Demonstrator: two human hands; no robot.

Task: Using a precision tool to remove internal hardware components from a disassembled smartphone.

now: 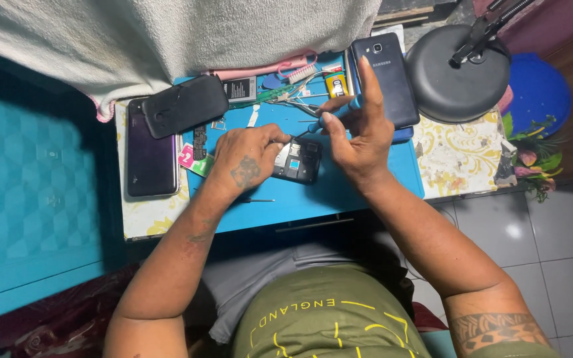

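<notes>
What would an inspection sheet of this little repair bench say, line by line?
Surface: blue work mat on a small floral-topped table.
Job's things: opened phone with its back off, insides showing; thin tool at its top edge.
Clutter: dark purple phone, black back cover, dark blue phone, battery, tweezers, pink brush, small screwdriver.
Grippers: left hand steadies the opened phone; right hand pinches the thin tool.
Cables: nothing seen.
Surroundings: black lamp base, white towel, artificial flowers, tiled floor.
</notes>
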